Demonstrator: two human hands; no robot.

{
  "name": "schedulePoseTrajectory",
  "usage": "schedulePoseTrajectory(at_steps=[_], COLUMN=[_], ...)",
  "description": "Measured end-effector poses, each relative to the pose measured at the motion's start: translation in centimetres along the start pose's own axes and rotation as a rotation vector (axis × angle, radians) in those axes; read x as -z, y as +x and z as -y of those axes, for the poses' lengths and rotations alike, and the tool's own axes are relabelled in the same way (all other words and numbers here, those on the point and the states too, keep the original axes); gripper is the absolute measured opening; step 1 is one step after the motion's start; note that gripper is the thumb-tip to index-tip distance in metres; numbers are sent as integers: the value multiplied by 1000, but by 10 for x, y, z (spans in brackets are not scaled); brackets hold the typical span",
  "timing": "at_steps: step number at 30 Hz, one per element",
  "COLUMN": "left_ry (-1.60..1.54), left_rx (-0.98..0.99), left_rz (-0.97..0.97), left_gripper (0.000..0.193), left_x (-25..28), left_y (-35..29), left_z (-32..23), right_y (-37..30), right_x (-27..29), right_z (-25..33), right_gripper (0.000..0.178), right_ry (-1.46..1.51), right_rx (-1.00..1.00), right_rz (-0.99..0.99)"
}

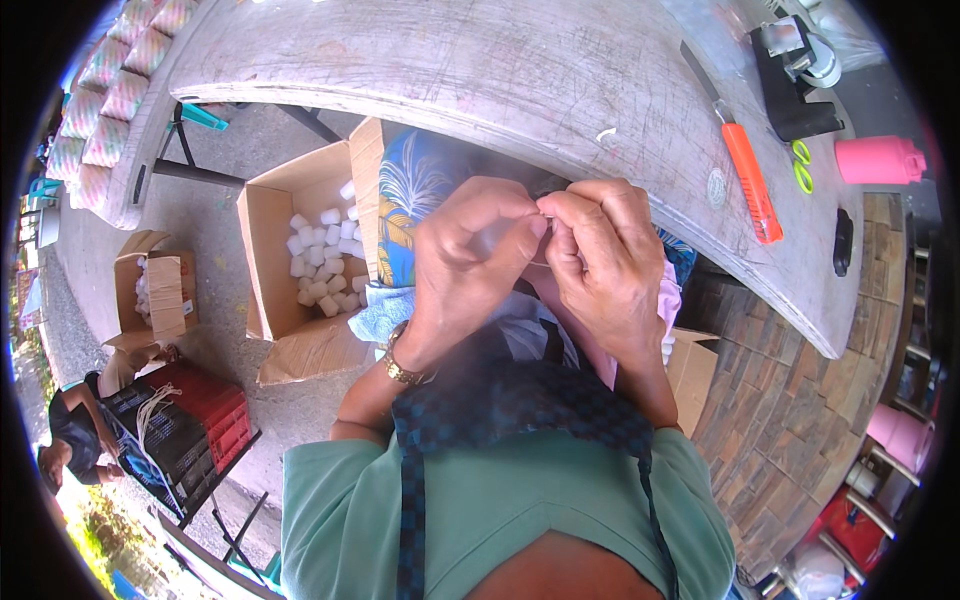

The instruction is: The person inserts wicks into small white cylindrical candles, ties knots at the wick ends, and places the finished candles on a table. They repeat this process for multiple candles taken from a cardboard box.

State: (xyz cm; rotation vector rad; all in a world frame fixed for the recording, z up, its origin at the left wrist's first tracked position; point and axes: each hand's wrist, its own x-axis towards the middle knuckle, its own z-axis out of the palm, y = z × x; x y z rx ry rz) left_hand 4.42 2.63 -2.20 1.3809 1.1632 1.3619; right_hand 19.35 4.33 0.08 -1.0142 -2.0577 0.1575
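Observation:
My left hand [462, 250] and my right hand [612, 262] meet at the fingertips in front of my chest, near the table's edge. Both are closed in a pinch. What lies between the fingertips is too small to make out. A short pale strand [541, 265] shows beside the fingers of my right hand; whether it is gripped I cannot tell. Below my hands, a blue checked apron [520, 395] and bunched pink cloth [668, 310] cover my lap. Light blue cloth [382, 314] lies beside my left wrist.
The grey table [450, 60] holds an orange-handled knife [750, 185], green-handled scissors [803, 167], a black tape dispenser [795, 90] and a pink tumbler [880, 160]. Left are an open carton [275, 190] of white rolls, a smaller carton [170, 290], wrapped packs [125, 95] and a person [85, 425] by crates.

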Motion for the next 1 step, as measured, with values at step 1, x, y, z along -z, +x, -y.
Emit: schedulePoseTrajectory(at_steps=[1], left_ry=[116], left_rx=[-57], left_rz=[-16], left_gripper=[16], left_x=[-1], left_y=[0], left_z=[0], right_y=[0], right_x=[1], right_z=[0], right_gripper=[35], right_ry=[-20], right_rx=[-23], right_rz=[24])
